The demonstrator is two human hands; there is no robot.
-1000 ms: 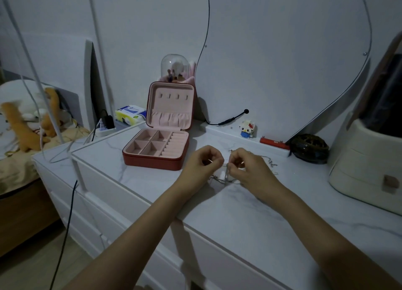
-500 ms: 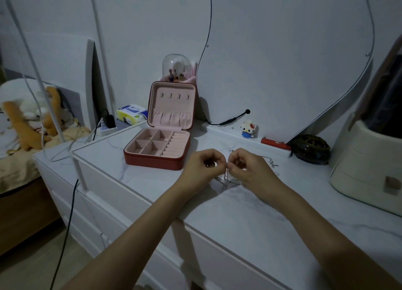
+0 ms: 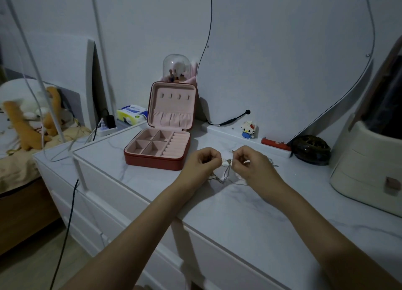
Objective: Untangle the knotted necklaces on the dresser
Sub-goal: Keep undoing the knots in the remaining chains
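Fingers (image 3: 214, 161) of the left hand (image 3: 203, 161) and of the right hand (image 3: 250, 165) curl in and pinch the knotted necklaces (image 3: 226, 170) from either side, lifted just off the marble-look bench (image 3: 239, 213). Loose ends trail to the surface at six o'clock and three o'clock. Pulling apart too hard could cinch the knot or snap the thin, dull-metal chains. At ten o'clock sits an open jewellery box (image 3: 159, 147), red outside, pink velvet-like compartments inside.
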